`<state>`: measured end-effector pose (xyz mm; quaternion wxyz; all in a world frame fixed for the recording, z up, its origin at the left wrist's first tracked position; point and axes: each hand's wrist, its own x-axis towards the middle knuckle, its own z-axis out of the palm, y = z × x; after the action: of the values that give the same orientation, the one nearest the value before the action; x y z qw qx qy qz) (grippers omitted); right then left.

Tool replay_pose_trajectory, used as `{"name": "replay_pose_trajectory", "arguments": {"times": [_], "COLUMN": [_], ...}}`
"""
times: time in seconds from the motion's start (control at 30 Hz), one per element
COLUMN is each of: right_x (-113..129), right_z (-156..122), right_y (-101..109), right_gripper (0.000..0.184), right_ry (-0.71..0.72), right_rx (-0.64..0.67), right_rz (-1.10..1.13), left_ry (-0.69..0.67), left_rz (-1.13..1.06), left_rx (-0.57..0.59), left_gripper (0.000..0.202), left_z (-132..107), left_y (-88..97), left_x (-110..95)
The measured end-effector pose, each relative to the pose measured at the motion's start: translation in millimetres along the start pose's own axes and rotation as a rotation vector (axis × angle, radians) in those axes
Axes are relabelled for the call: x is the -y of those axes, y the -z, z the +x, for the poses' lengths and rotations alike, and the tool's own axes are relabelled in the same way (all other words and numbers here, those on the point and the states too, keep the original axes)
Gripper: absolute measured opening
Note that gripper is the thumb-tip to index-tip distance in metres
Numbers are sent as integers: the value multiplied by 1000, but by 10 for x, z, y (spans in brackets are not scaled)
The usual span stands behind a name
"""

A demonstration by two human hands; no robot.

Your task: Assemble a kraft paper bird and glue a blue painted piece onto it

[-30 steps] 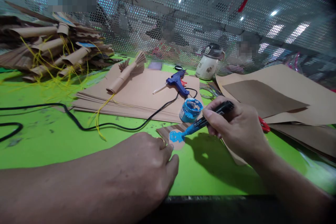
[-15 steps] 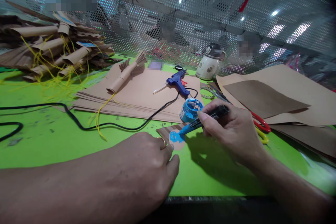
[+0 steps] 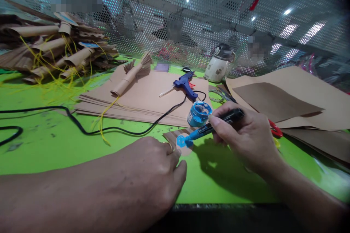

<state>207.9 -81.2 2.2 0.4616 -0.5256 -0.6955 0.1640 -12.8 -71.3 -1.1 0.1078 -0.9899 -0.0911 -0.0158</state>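
Observation:
My right hand (image 3: 240, 134) grips a black marker pen (image 3: 228, 117) whose front end is coated in blue paint. Its tip touches a small round piece of brown paper (image 3: 186, 150), where a patch of blue paint (image 3: 181, 141) lies. With curled fingers, my left hand (image 3: 155, 171) holds the paper circle down at its left edge; some of its fingertips are hidden. Under and behind the circle is a striped brown paper piece (image 3: 171, 135). Just beyond the pen stands an uncapped jar of blue paint (image 3: 199, 118), smeared around the rim.
Stacked brown paper (image 3: 153, 105) carries a blue glue gun (image 3: 186, 85) and a rolled paper figure (image 3: 128, 80). A black cord (image 3: 109, 130) crosses the green table. More paper figures (image 3: 54, 49) pile up left. Right are scissors with red handles (image 3: 275, 129), paper sheets (image 3: 276, 100) and a bottle (image 3: 217, 65).
My right hand has shifted slightly right and the pen lies a little flatter, its tip a touch further left in the blue paint. My left hand stays in place.

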Motion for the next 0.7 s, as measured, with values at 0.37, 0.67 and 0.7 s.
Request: {"name": "replay_pose_trajectory", "arguments": {"times": [0.37,0.67,0.7], "right_x": [-5,-2,-6], "right_z": [-3,9,10], "right_y": [7,-26,-30], "right_gripper": [12,9,9], "right_ry": [-27,1,-1], "right_rx": [95,120,121], "right_rz": [41,78,77], "left_ry": [-29,-16,-12], "left_rz": [-2,-37,-44], "left_rx": [2,-45,-47], "left_gripper": [19,15,16], "left_z": [-2,-21,-24], "left_y": [1,-25,-28], "left_x": [2,-6,-8]}}
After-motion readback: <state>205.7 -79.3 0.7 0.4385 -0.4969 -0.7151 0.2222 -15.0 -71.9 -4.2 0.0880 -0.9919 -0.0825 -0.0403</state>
